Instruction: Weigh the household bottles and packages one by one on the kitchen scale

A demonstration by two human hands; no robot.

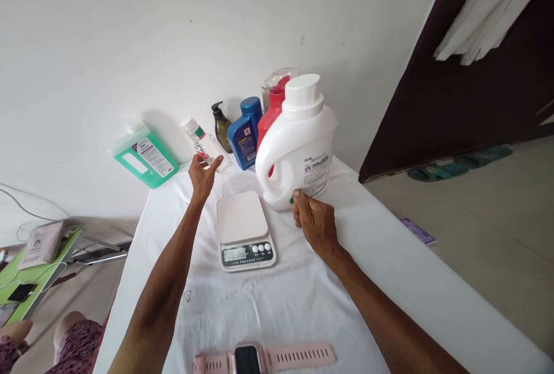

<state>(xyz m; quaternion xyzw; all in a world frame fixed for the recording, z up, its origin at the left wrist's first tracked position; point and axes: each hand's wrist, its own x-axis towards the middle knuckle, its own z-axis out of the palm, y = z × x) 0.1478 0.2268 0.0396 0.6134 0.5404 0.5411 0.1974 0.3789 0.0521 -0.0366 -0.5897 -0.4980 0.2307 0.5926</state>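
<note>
My left hand (204, 176) reaches to a clear bottle (212, 148) with a white cap and a green-and-red label. Its thumb and fingers are spread in front of the bottle's lower part; whether they touch it I cannot tell. My right hand (317, 223) is closed, thumb pressed on curled fingers, beside the base of a large white laundry detergent jug (298, 143). A small green spot shows by the thumb tip; what the fist holds, if anything, is hidden. Between my arms lies a white digital kitchen scale (243, 218) with nothing on its plate.
Along the wall stand a green liquid jug (149, 157), a dark pump bottle (222, 128), a blue bottle (246, 134) and a red bottle (272, 108). A pink-strapped smartwatch (247, 359) lies at the near edge of the white-covered table (411, 293). Another person's legs (73, 336) show at lower left.
</note>
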